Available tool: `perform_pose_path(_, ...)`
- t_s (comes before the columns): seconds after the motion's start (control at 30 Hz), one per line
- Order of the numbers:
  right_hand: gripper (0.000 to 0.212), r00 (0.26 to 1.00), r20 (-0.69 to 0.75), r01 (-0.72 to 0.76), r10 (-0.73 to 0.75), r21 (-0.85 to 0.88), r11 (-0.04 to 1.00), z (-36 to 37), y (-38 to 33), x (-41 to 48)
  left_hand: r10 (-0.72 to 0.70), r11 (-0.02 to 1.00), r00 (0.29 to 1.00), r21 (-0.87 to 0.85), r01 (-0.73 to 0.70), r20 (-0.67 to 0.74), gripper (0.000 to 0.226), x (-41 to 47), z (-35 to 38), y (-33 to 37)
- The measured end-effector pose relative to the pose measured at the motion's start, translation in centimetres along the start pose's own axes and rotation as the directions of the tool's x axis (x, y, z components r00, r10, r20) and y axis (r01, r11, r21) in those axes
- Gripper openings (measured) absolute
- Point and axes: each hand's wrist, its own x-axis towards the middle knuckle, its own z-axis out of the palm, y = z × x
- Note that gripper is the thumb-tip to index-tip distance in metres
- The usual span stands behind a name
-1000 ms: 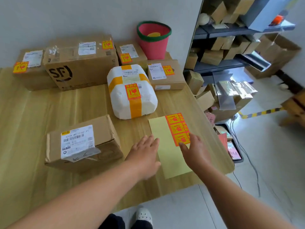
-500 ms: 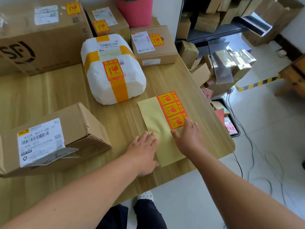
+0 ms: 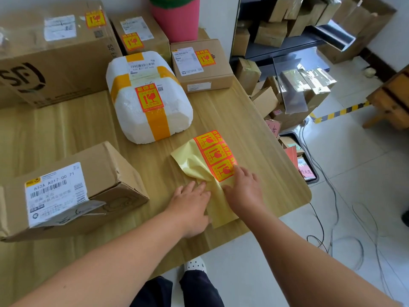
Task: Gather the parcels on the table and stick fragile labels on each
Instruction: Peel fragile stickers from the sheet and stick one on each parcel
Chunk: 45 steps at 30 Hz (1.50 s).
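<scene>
A yellow backing sheet (image 3: 192, 161) with three orange fragile labels (image 3: 215, 154) lies near the table's right front corner, its far end curling up. My left hand (image 3: 192, 201) presses flat on the sheet's near part. My right hand (image 3: 243, 189) pinches the sheet at the nearest label's corner. A brown parcel (image 3: 106, 165) with a white shipping label and no fragile label sits at the front left. The white foam parcel (image 3: 152, 120), a large SF box (image 3: 66, 60) and two small cartons (image 3: 155, 29) (image 3: 212, 72) carry fragile labels.
A pink bucket (image 3: 177, 21) stands at the back of the wooden table (image 3: 254, 134). Shelves and piled cartons (image 3: 294, 85) crowd the floor to the right. Cables (image 3: 332, 218) trail across the tiles beside the table's right edge.
The view has moved closer and lower. The sheet lay flat before; now its far end lifts and wrinkles as my right hand picks at the nearest label.
</scene>
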Motion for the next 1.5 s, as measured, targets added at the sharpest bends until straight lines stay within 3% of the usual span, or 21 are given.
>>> perform_pose_path(0.07, 0.064, 0.999, 0.026, 0.045, -0.043, -0.082, 0.996, 0.3, 0.8, -0.3, -0.046, 0.993, 0.983, -0.115, 0.026, -0.176, 0.044, 0.1, -0.8, -0.2)
perform_pose_path(0.13, 0.061, 0.994, 0.066, 0.096, -0.088, -0.138, 0.986, 0.3, 1.7, -0.4, -0.134, 0.974, 0.923, -0.221, 0.055, -0.360, 0.032, 0.3, -1.7, -0.6)
perform_pose_path(0.23, 0.056, 0.975, 0.136, 0.200, -0.173, -0.219, 0.955, -0.7, 3.2, 0.1, -0.287, 0.933, 0.847, -0.331, 0.141, -0.448, 0.035, 1.6, -2.7, -1.6)
perform_pose_path(0.43, 0.057, 0.960, 0.135, 0.275, -0.246, -0.285, 0.918, -2.7, 4.2, 1.2, -0.576, 0.728, 0.796, -0.558, 0.398, -0.184, 0.060, 4.9, -3.6, -3.0)
perform_pose_path(0.57, 0.055, 0.967, 0.079, 0.250, -0.240, -0.156, 0.956, -1.1, 1.7, 0.7, -0.658, 0.631, 0.747, -0.609, 0.480, -0.093, 0.062, 5.4, -3.5, -2.7)
perform_pose_path(0.63, 0.063, 0.964, 0.109, 0.252, -0.242, -0.086, 0.964, 0.4, 0.5, 0.2, -0.678, 0.574, 0.732, -0.670, 0.471, -0.066, 0.060, 5.3, -3.4, -2.3)
perform_pose_path(0.77, 0.068, 0.968, 0.117, 0.237, -0.223, -0.118, 0.964, 2.1, 0.3, -0.2, -0.688, 0.426, 0.725, -0.826, 0.370, -0.031, 0.060, 5.1, -3.0, -2.1)
perform_pose_path(0.87, 0.069, 0.963, 0.120, 0.257, -0.243, -0.123, 0.958, 2.0, 0.6, -0.2, -0.644, 0.219, 0.763, -0.941, 0.259, 0.060, 0.058, 4.8, -3.2, -1.9)
perform_pose_path(0.93, 0.069, 0.960, 0.125, 0.266, -0.251, -0.122, 0.956, 1.8, 0.6, -0.2, -0.575, 0.042, 0.806, -0.978, 0.206, 0.145, 0.037, 4.3, -3.5, -1.9)
perform_pose_path(1.0, 0.069, 0.959, 0.133, 0.267, -0.251, -0.115, 0.957, 1.6, 0.6, -0.1, -0.547, -0.032, 0.817, -0.979, 0.199, 0.184, 0.013, 3.7, -3.8, -1.9)
perform_pose_path(1.1, 0.064, 0.963, 0.112, 0.253, -0.246, -0.048, 0.966, 1.3, 0.2, 0.0, -0.545, -0.007, 0.823, -0.983, 0.185, 0.159, 0.013, 3.0, -3.8, -2.2)
perform_pose_path(1.2, 0.046, 0.969, -0.078, 0.244, -0.234, 0.157, 0.957, 0.3, -1.2, 0.0, -0.523, 0.042, 0.845, -0.986, 0.159, 0.114, 0.017, 2.2, -4.1, -2.4)
perform_pose_path(1.3, 0.032, 0.946, -0.200, 0.299, -0.253, 0.246, 0.922, -0.8, -3.5, -0.1, -0.487, 0.122, 0.873, -0.988, 0.094, 0.023, 0.021, 1.5, -4.6, -2.1)
perform_pose_path(1.5, 0.023, 0.942, -0.186, 0.328, -0.281, 0.309, 0.893, -2.4, -5.6, -0.6, -0.383, 0.244, 0.913, -0.969, -0.048, -0.142, 0.020, 0.3, -5.0, -1.5)
